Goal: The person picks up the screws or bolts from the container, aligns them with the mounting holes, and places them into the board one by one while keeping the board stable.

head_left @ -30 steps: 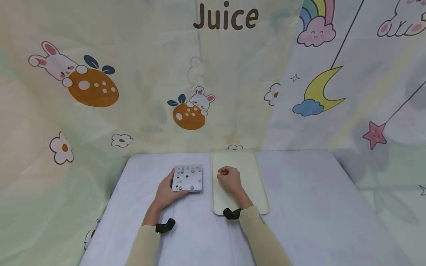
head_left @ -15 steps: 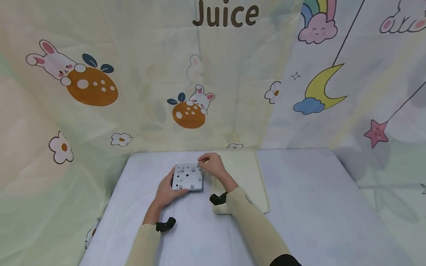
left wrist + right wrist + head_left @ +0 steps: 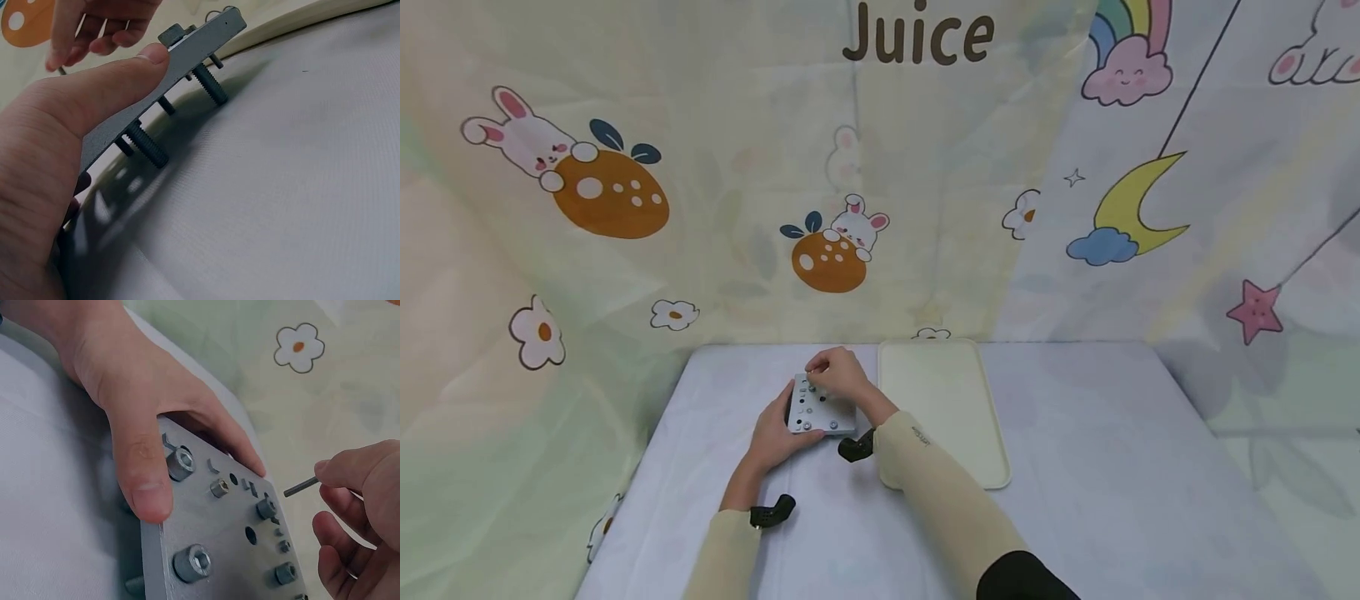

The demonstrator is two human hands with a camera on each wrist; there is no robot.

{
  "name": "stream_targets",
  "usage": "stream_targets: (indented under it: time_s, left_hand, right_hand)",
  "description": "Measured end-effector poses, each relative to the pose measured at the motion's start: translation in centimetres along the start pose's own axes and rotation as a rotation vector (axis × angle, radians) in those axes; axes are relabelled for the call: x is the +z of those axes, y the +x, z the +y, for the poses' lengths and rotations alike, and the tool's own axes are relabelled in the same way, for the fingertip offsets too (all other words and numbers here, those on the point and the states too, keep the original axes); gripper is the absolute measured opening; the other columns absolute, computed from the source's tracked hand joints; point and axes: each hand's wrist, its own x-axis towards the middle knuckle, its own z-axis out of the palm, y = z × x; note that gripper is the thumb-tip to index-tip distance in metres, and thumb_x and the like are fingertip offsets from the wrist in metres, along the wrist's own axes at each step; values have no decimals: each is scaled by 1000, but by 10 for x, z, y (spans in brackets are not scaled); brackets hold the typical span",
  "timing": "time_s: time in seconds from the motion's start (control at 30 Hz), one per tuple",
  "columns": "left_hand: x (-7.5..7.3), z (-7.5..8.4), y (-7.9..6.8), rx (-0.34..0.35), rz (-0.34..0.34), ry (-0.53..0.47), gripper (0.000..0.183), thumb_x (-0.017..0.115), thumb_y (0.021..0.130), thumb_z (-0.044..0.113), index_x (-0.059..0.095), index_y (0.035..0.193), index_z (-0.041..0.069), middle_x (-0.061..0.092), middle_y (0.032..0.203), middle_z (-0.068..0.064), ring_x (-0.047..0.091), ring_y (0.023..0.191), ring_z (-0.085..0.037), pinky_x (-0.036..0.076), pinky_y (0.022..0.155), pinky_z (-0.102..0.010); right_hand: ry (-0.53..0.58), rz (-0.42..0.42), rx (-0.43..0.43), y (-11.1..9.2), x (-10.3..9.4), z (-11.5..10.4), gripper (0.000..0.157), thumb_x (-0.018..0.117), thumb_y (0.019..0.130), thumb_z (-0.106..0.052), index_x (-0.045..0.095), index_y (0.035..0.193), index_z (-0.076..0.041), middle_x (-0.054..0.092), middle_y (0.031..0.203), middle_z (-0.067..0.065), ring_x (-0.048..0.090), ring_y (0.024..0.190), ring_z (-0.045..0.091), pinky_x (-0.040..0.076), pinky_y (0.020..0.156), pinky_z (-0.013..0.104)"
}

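My left hand (image 3: 771, 433) grips a grey metal plate (image 3: 842, 419) by its left and near edges, thumb along the near side. Socket-head screws (image 3: 192, 564) of differing sizes stand in the plate's top face, among dark open holes (image 3: 250, 535). Threaded shanks (image 3: 147, 145) stick out below its underside, over the white cloth. Above the plate's far part is my right hand (image 3: 841, 375), thumb and forefinger pinching a thin dark metal rod (image 3: 301, 487). The rod points toward the plate's edge in the right wrist view; its other end is hidden by the fingers.
A cream tray (image 3: 951, 433) lies right of the plate, partly under my right forearm. White cloth (image 3: 1090, 450) covers the table, and a printed curtain (image 3: 730, 250) hangs behind it. Each wrist bears a black camera mount (image 3: 772, 511).
My right hand has moved left from over the tray to above the plate's far part, still pinching. My left hand and the plate stay where they were.
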Motion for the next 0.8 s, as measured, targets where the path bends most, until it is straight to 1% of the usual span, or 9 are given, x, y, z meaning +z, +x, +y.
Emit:
stream_targets:
  time_s: [0.2, 0.43, 0.63, 0.8]
  left_hand:
    - [1, -1, 2, -6, -13, -5, 125, 79, 63, 68, 18, 156, 12, 42, 147, -10, 47, 121, -26, 38, 101, -49]
    - [0, -2, 3, 7, -4, 12, 124, 79, 63, 68, 18, 156, 13, 41, 148, -10, 46, 123, -26, 37, 102, -49]
    - [1, -4, 1, 14, 4, -2, 124, 79, 63, 69, 18, 156, 13, 43, 146, -9, 48, 119, -25, 39, 99, -48]
    - [1, -4, 1, 16, 5, 1, 124, 79, 63, 69, 18, 156, 13, 43, 147, -9, 49, 117, -24, 40, 98, -46]
  right_hand:
    - [0, -10, 15, 8, 10, 7, 9, 70, 89, -15, 76, 94, -12, 65, 77, -8, 56, 71, 6, 47, 61, 20]
    - [20, 19, 20, 14, 16, 10, 11, 72, 88, -17, 77, 95, -11, 64, 76, -7, 56, 68, 8, 46, 56, 21]
    - [12, 27, 44, 17, 22, 14, 11, 71, 89, -20, 77, 96, -15, 63, 78, -9, 55, 70, 8, 46, 57, 21]
    - [-4, 38, 43, 18, 25, 15, 10, 71, 90, -22, 77, 96, -17, 63, 79, -9, 55, 70, 8, 46, 58, 21]
